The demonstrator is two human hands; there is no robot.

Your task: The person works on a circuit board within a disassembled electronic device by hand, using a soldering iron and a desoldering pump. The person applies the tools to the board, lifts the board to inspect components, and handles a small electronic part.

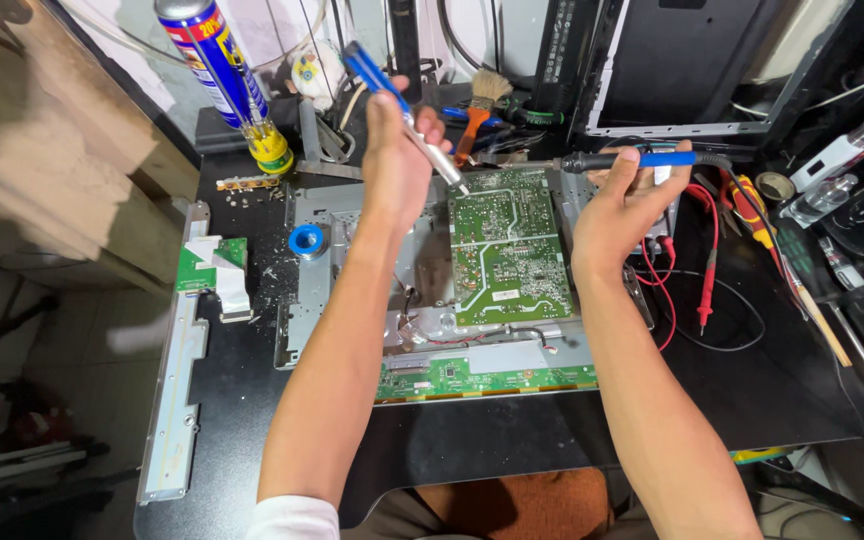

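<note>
My left hand (397,160) grips a blue-handled desoldering pump (372,72), its metal tip angled down onto the upper left corner of a green circuit board (507,250). My right hand (632,200) holds a soldering iron (642,160) with a black and blue handle, lying level with its tip pointing left over the board's top edge. The board sits on a grey metal chassis (302,300). A narrow green strip board (482,378) runs along the chassis's near edge.
A blue and yellow spray can (217,70) stands at the back left, a blue solder spool (306,241) beside the board, a metal bracket (177,390) at left. Red multimeter probes (707,270), screwdrivers (747,205) and a brush (482,100) lie right and behind.
</note>
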